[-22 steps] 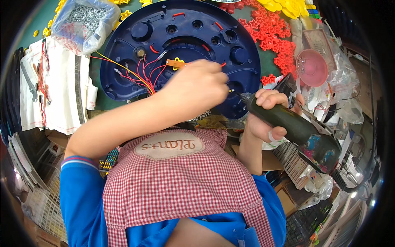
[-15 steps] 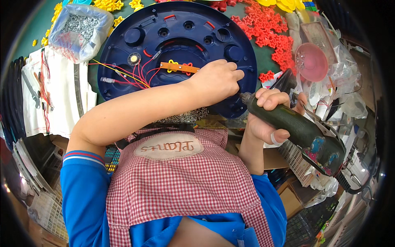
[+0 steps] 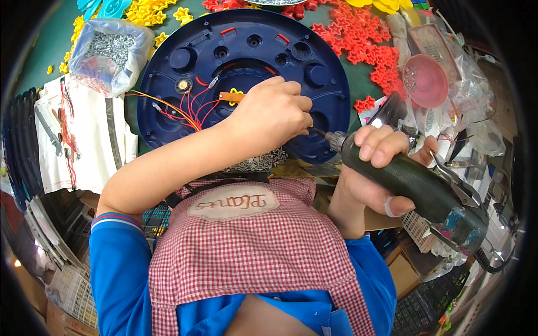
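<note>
In my right hand [image 3: 381,154] is a dark green electric screwdriver [image 3: 406,179], its bit pointing left toward my other hand. A silver pointed metal tool [image 3: 457,179] lies along the screwdriver's far side, by my right fingers. Fingers curled together, my left hand [image 3: 274,109] reaches over a round dark blue plastic housing [image 3: 241,22]. Its fingertips are close to the bit; what they pinch, if anything, is hidden. Past the left hand, an orange strip [image 3: 227,97] shows partly, next to a yellow star piece [image 3: 237,92]. Red and yellow wires [image 3: 193,112] run across the housing.
A bag-lined tub of small metal parts [image 3: 109,53] stands at the left. Red star pieces [image 3: 358,33] are heaped beyond the housing, and yellow ones [image 3: 148,11] lie at the far left. A pink bowl [image 3: 426,81] sits at the right. Loose screws [image 3: 260,161] lie near my apron.
My left hand has shifted left, covering more of the orange strip. The right hand has moved slightly right and toward me with the screwdriver, and its bit now shows.
</note>
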Demonstrator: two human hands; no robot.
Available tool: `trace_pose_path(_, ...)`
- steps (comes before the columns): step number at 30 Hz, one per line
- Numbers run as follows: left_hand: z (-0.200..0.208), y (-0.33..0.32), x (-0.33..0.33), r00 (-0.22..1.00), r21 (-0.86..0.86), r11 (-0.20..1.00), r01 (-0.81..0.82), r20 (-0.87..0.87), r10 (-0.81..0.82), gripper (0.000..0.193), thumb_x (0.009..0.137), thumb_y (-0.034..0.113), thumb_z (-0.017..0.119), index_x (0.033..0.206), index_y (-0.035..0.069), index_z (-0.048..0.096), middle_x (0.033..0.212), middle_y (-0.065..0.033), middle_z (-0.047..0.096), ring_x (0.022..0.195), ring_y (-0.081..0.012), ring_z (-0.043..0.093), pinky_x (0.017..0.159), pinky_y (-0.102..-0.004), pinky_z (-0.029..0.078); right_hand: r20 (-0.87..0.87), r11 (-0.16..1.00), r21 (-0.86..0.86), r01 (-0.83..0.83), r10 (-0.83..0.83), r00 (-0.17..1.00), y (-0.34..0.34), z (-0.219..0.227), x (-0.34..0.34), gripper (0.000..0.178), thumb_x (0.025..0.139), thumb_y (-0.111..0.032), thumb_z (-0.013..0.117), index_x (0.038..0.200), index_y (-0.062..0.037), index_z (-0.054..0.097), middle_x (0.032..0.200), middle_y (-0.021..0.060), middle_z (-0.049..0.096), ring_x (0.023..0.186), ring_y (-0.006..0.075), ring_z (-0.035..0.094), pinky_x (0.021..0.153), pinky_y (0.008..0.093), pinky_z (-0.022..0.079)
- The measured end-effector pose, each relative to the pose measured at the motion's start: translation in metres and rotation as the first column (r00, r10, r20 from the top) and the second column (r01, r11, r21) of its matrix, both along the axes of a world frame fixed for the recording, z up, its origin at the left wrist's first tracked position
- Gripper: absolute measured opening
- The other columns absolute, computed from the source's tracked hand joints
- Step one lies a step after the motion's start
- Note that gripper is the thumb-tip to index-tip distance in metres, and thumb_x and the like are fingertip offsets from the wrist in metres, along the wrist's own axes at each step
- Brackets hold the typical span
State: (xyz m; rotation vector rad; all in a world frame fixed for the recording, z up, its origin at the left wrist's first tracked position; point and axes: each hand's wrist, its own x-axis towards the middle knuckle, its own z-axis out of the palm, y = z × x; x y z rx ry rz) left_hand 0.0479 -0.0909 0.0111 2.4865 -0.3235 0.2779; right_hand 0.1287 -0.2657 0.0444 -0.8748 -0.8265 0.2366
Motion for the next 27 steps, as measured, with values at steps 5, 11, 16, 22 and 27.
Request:
trace_pose_path(5, 0.004, 0.0, -0.001, 1.0, 0.017, 1.0, -0.007, 0.004, 0.007, 0.015, 0.069, 0.03, 0.077, 0.07, 0.015, 0.073, 0.074, 0.0057, 0.062, 0.081, -0.0161, 0.058, 0.074, -0.0314, 0.045, -0.009, 0.999, -0.008, -0.046, 0.046, 0.999, 0.006, 0.008, 0.0, 0.088, 0.083, -0.065, 0.065, 0.147, -0.0144, 0.032, 0.087, 0.0072, 0.057, 0.074, 0.0198, 0.053, 0.071, 0.0367, 0.044)
trace_pose_path(11, 0.009, 0.003, -0.01, 0.998, -0.039, 0.998, -0.043, -0.057, 0.041, 0.021, 0.067, 0.024, 0.079, 0.082, 0.011, 0.073, 0.079, 0.0029, 0.065, 0.083, -0.0184, 0.059, 0.072, -0.0328, 0.046, -0.018, 0.999, -0.023, -0.036, 0.035, 0.999, 0.014, 0.007, -0.006, 0.088, 0.083, -0.066, 0.064, 0.148, -0.0147, 0.032, 0.086, 0.0073, 0.056, 0.073, 0.0197, 0.052, 0.071, 0.037, 0.044)
trace_pose_path(16, 0.024, 0.062, -0.057, 0.902, 0.174, 0.89, -0.422, -0.019, 0.431, 0.024, 0.072, 0.021, 0.078, 0.093, 0.01, 0.073, 0.09, -0.0028, 0.067, 0.085, -0.021, 0.065, 0.074, -0.0345, 0.052, 0.052, 0.996, -0.068, 0.051, -0.047, 0.998, -0.001, -0.003, 0.0, 0.09, 0.085, -0.067, 0.06, 0.15, -0.0143, 0.029, 0.088, 0.0081, 0.055, 0.077, 0.0206, 0.051, 0.073, 0.0378, 0.043)
trace_pose_path(22, 0.007, 0.078, -0.09, 0.719, 0.28, 0.708, -0.649, -0.08, 0.691, 0.028, 0.079, 0.017, 0.074, 0.105, 0.008, 0.071, 0.097, -0.0045, 0.064, 0.087, -0.0258, 0.065, 0.075, -0.0356, 0.052, 0.067, 0.968, -0.107, 0.228, -0.222, 0.973, 0.003, -0.017, -0.005, 0.096, 0.08, -0.075, 0.059, 0.135, -0.0031, 0.025, 0.079, 0.0107, 0.058, 0.068, 0.0226, 0.059, 0.063, 0.0382, 0.052)
trace_pose_path(27, 0.0, 0.085, -0.101, 0.724, 0.262, 0.717, -0.646, -0.089, 0.684, 0.021, 0.083, 0.012, 0.07, 0.103, 0.006, 0.072, 0.093, -0.0057, 0.065, 0.084, -0.0271, 0.065, 0.074, -0.0363, 0.051, 0.071, 0.943, -0.163, 0.29, -0.282, 0.957, 0.0, -0.026, -0.009, 0.094, 0.076, -0.079, 0.06, 0.113, 0.0011, 0.03, 0.075, 0.0097, 0.059, 0.066, 0.0215, 0.061, 0.064, 0.0375, 0.055)
